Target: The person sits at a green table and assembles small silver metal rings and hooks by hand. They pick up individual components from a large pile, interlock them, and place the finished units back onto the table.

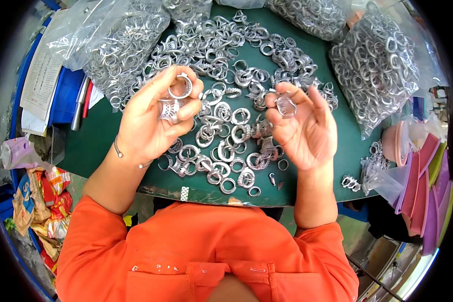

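Above the table, my left hand (146,121) pinches a silver-grey ring (188,88) between thumb and fingertips. A second, wider ring with openwork (169,109) is tucked against the fingers of the same hand. To the right, my right hand (309,138) is raised with its palm up, thumb and fingers closed on another grey ring (286,106), while its outer fingers are loosely bent. Between and beyond both hands lies a spread of loose metal rings (240,117), many with patterned bands. One plain ring (227,185) lies near the table's front edge.
Clear plastic bags of rings stand at the back left (123,48) and back right (375,63) of the green table (98,146). Papers (48,65), a blue tray (68,95) and pens lie left. A pink cup (395,143) and coloured strips (423,186) are at right.
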